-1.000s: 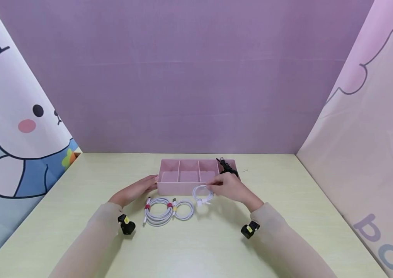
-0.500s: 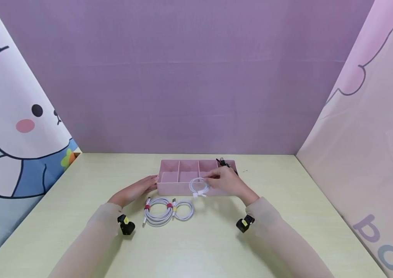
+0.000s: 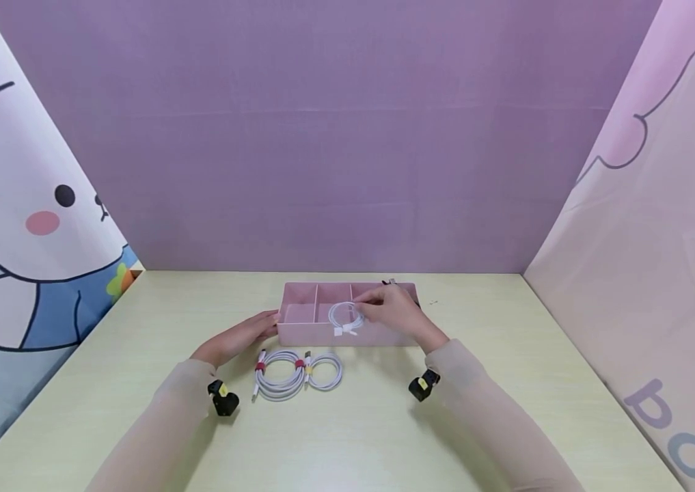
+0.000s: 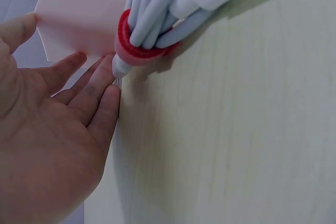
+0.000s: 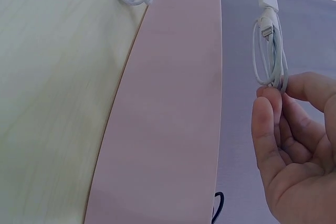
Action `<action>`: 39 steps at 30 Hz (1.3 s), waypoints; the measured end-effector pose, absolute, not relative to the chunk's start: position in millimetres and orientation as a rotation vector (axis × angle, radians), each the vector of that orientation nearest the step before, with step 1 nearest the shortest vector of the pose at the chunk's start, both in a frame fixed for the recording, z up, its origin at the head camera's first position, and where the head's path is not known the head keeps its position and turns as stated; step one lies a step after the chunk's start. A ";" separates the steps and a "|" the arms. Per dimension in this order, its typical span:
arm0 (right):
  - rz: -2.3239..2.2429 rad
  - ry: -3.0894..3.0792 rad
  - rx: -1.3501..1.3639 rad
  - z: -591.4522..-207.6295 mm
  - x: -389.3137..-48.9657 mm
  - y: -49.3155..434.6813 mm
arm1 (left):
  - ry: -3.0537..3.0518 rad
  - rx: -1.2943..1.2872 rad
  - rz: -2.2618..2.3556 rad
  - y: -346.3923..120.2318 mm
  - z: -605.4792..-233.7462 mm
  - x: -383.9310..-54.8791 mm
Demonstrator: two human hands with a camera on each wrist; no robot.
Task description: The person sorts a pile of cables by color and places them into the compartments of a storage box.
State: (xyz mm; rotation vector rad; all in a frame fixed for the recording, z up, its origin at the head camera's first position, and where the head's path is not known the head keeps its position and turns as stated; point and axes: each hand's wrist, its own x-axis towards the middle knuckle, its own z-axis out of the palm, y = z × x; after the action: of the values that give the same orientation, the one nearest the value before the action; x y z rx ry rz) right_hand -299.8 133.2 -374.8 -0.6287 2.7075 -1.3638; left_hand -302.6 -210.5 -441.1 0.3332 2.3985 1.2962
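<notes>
My right hand (image 3: 389,309) pinches a small coiled white charging cable (image 5: 270,51) between thumb and fingers, bundled with a white tie. The coil hangs over the front of the pink divided box (image 3: 310,335), overlapping its middle compartments in the head view. At the left end of this box rests my left hand (image 3: 240,336), its fingertips against the end wall and its fingers fairly straight. In front of the box lie two more coiled white cables, a larger one with red ties (image 3: 280,391) and a smaller one with a yellow tie (image 3: 325,373).
A black cable (image 5: 219,205) sits in the box's rightmost compartment, mostly hidden by my right hand in the head view. The box stands on a pale wooden table (image 3: 347,437). Behind rises a purple backdrop (image 3: 322,137), with printed panels on both sides.
My right hand has lifted the small white cable coil and carried it left and farther back, from the box's front to over its compartments. My left hand has stayed at the box's left end.
</notes>
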 end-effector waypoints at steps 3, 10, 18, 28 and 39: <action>-1.365 2.712 -0.622 -373.0 -300.9 130.6 | 2.398 0.338 1.302 -210.8 -441.0 -302.6; -1.411 2.682 -0.622 -374.4 -307.3 126.4 | 2.396 0.339 1.293 -210.9 -439.5 -301.3; -1.454 2.667 -0.561 -373.7 -309.3 123.7 | 2.392 0.328 1.303 -210.5 -437.5 -299.8; -1.443 2.681 -0.518 -372.7 -314.3 117.9 | 2.406 0.320 1.284 -210.9 -436.3 -298.3; -1.401 2.714 -0.514 -376.8 -322.8 111.6 | 2.405 0.357 1.269 -210.2 -436.4 -298.2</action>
State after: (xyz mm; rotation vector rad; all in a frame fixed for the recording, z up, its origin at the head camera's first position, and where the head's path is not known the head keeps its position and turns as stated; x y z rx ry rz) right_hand -322.8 111.6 -376.8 -0.5135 2.7139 -1.4007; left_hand -298.2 -210.2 -436.4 0.3567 2.4051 1.2691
